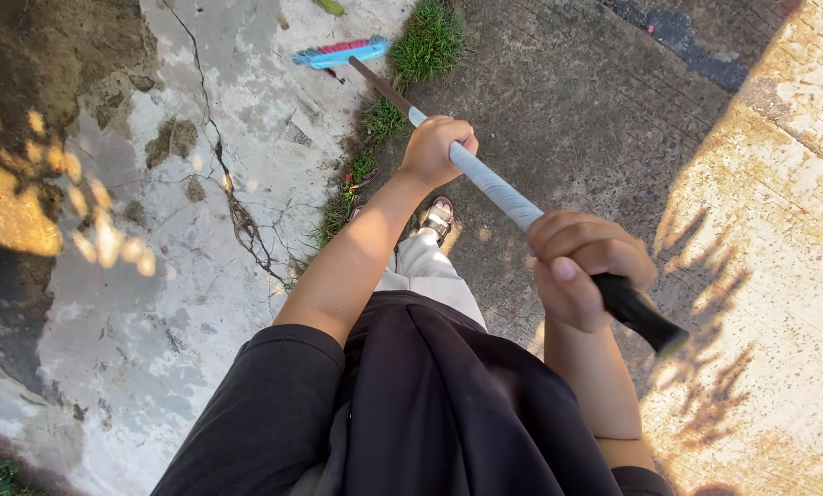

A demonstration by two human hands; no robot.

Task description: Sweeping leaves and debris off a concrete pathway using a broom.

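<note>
I hold a long broom with both hands. Its grey handle (pixel 498 188) runs from lower right up to the left, ending in a blue head with pink bristles (pixel 340 52) on the cracked pale concrete. My left hand (pixel 437 147) grips the handle farther down the shaft, arm stretched out. Nearer to my body, my right hand (pixel 584 269) is wrapped around the handle just above the black end grip (pixel 639 314).
Tufts of grass (pixel 427 41) grow along the seam between the pale cracked concrete (pixel 200 230) and the darker ground (pixel 576 101). My sandalled foot (pixel 438 218) stands below the left hand. A lighter sunlit slab (pixel 778 230) lies to the right.
</note>
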